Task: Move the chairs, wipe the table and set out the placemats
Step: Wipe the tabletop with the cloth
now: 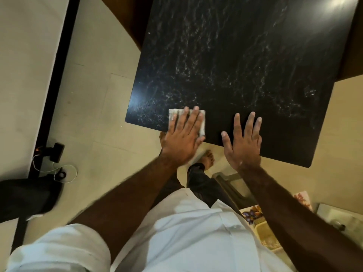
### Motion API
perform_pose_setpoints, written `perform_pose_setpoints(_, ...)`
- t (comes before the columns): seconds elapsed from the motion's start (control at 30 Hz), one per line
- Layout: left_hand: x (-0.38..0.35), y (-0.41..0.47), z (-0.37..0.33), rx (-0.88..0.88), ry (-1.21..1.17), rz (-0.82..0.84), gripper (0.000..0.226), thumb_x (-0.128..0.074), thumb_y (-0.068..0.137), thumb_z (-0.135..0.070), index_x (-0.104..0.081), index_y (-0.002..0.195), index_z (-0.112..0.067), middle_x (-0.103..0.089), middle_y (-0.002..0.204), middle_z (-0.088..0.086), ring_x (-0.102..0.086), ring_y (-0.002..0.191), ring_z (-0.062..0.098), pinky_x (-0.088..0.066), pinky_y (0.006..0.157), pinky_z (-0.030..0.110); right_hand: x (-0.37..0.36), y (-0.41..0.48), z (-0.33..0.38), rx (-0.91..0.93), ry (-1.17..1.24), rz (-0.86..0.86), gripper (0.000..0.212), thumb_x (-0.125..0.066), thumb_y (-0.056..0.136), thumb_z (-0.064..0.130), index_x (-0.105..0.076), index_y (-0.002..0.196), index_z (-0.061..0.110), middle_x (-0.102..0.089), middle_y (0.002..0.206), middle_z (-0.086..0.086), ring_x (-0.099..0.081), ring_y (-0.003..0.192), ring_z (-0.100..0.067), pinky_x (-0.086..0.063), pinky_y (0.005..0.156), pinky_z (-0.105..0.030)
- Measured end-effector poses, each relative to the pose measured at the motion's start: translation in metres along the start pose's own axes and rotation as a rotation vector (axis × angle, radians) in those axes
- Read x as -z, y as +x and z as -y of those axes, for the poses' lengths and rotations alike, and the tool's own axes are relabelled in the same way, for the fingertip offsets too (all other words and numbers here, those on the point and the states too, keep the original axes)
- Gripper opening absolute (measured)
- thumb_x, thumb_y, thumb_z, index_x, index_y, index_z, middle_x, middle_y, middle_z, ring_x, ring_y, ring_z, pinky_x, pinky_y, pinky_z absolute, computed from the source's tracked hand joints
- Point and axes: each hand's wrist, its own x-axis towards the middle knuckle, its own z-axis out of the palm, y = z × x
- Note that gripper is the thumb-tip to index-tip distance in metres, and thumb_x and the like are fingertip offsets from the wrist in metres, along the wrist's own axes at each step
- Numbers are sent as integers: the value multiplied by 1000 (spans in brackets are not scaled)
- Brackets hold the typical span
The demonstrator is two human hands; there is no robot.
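The wiping step is in hand. The left hand point(182, 137) lies flat, fingers straight and close together, pressing a small folded white cloth point(175, 113) onto the glossy black stone-look tabletop with pale veining point(235, 55). It pinches nothing; the cloth is held only by downward pressure. The cloth sits directly under the fingers and front of the palm, showing past them at 11 o'clock and at 3 o'clock, just inside the table's near edge and close to its near-left corner, which lies toward 9 o'clock.

The cloth's long axis runs about 9 to 3, roughly along that near edge, while the fingers above it point to 12, so the broad side of the cloth faces the tabletop ahead. The table's visible length stretches away toward 12 and 1 o'clock, with whitish streaks across much of it; whether these are moisture or the stone's pattern I cannot tell.

The right hand point(243, 142) is spread wide and flat on bare tabletop at 3 o'clock of the cloth, near but apart, holding nothing and apparently bracing. The left hand is the 1 on the cloth, so a push toward 12 or a sweep toward 3 would likely come from it, and the right hand stands in the path of the sweep.
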Motion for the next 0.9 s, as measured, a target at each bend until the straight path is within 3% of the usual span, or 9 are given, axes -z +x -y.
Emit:
perform_pose_setpoints(0.13,11,4,47,152,21,-26,80,-24,115,-58,9,175,-17,16,183,8,12,169,34,-3,135,62,0,0,3,-8,-19,-2,79,-29,112,67,-7,177,28,10,184,-14,10,169,-42,-23,129,-68)
perform_pose_setpoints(0.27,19,29,40,253,1,-63,80,-22,114,-59,6,175,-16,12,183,9,9,169,36,-5,134,63,1,4,9,-7,-29,7,79,-27,112,69,-6,177,28,10,184,-13,11,169,-41,-24,128,-68)
perform_pose_setpoints(0.53,12,10,-4,-44,19,9,78,-21,115,-56,10,174,-16,18,182,8,15,169,33,-4,134,62,-3,8,34,92,-74,12,79,-25,111,67,-10,177,28,9,184,-12,9,170,-39,-26,127,-67)
perform_pose_setpoints(0.77,24,-29,100,224,-11,3,78,-12,113,-59,8,175,-16,14,183,9,10,169,35,-8,135,63,-6,21,53,86,-108,-4,82,-32,111,68,-6,177,27,11,184,-14,9,169,-42,-27,129,-67)
perform_pose_setpoints(0.9,39,-7,132,283,-6,-13,81,-4,110,-63,9,174,-15,13,183,11,10,169,36,-7,135,63,-7,29,66,77,-123,-9,83,-32,111,69,-4,177,27,12,184,-14,9,169,-42,-26,129,-68)
